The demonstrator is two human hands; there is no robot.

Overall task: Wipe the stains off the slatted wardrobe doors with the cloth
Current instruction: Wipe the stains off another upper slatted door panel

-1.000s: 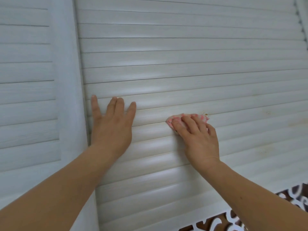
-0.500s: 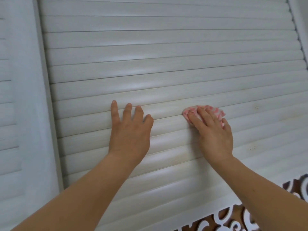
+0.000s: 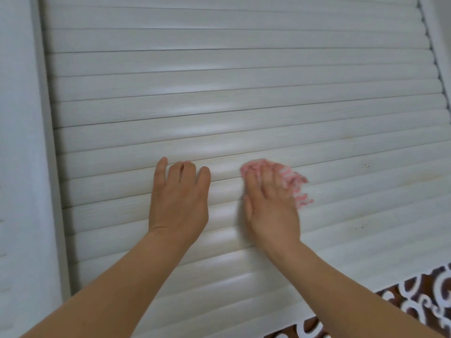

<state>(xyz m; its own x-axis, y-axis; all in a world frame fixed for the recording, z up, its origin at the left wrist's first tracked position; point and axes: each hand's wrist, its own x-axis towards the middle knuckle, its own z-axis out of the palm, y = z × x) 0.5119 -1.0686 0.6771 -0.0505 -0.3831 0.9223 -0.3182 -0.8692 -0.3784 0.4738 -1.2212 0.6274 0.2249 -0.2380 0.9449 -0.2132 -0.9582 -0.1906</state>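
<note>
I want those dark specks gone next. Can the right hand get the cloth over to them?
Probably yes: the right hand presses the cloth on the door, and bare slats lie between it and the specks.

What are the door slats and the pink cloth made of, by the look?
Slats: whitewashed wood or wood-look laminate, cannot tell which; faint grain streaks, satin sheen with soft highlights on the rounded faces.
Cloth: soft woven or terry fabric, pink-and-white pattern; it crumples under the right hand. Blurred, so the weave is unclear.
</note>
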